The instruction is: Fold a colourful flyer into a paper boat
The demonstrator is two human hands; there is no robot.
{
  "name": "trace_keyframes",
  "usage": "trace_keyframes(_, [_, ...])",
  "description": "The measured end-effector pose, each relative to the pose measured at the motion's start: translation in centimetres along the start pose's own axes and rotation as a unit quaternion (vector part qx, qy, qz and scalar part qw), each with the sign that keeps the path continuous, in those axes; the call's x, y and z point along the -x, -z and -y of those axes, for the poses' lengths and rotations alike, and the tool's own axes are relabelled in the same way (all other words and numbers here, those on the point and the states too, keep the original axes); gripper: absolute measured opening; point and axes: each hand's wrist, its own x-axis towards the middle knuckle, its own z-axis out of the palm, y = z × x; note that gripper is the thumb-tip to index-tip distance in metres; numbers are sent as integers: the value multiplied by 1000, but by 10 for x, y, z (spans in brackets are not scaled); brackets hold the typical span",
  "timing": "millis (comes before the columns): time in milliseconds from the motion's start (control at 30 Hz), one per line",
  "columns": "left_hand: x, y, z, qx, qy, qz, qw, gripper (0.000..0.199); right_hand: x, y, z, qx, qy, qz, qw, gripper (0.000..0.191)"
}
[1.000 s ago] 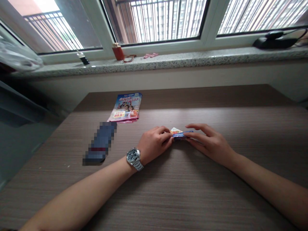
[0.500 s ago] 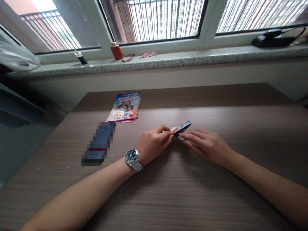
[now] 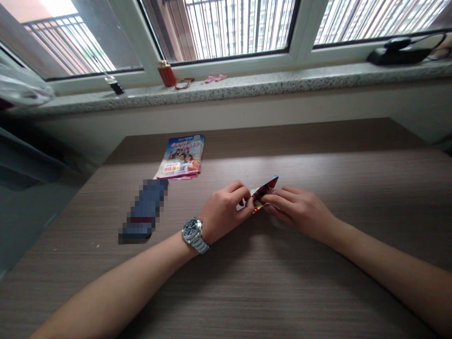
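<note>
A small folded colour-printed flyer [image 3: 265, 188] stands tilted above the table between my two hands, with a dark face and a bit of yellow and red showing. My left hand [image 3: 226, 207], with a steel watch [image 3: 192, 231] on its wrist, pinches the flyer's left end between thumb and fingers. From the other side my right hand [image 3: 305, 209] grips it, fingers on the near face and thumb low behind. The fingers partly cover the flyer, so its folds are hard to make out.
A stack of colourful flyers [image 3: 181, 157] lies at the back left of the wooden table [image 3: 226, 292]. Nearer sits a dark blue pixelated object [image 3: 146, 209]. On the stone windowsill [image 3: 254, 86] are a red container [image 3: 166, 75], pink bits [image 3: 216, 78] and a black device [image 3: 399, 54].
The flyer has opened a little and shows more of its inner side. My right fingers have moved in onto it, and my left fingers have curled more. The view has shifted slightly.
</note>
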Motion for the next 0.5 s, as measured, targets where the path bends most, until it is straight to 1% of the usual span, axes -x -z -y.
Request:
trace_keyframes(167, [-2,6,0,-3,16,-1,1000,14,0,1,0,8,14,-19,1000,15])
trace_keyframes(300, [-1,5,2,-10,13,1,1000,10,1,2,-1,7,20,-21,1000,15])
trace_keyframes(367, [0,3,2,-21,-5,21,1000,3,2,1,-2,6,22,-14,1000,15])
trace_keyframes(400, [0,3,2,-33,-23,37,998,3,2,1,-2,7,25,-10,1000,15])
trace_keyframes(500, [1,5,0,-95,-84,92,988,16,2,1,-3,13,39,-1,999,15])
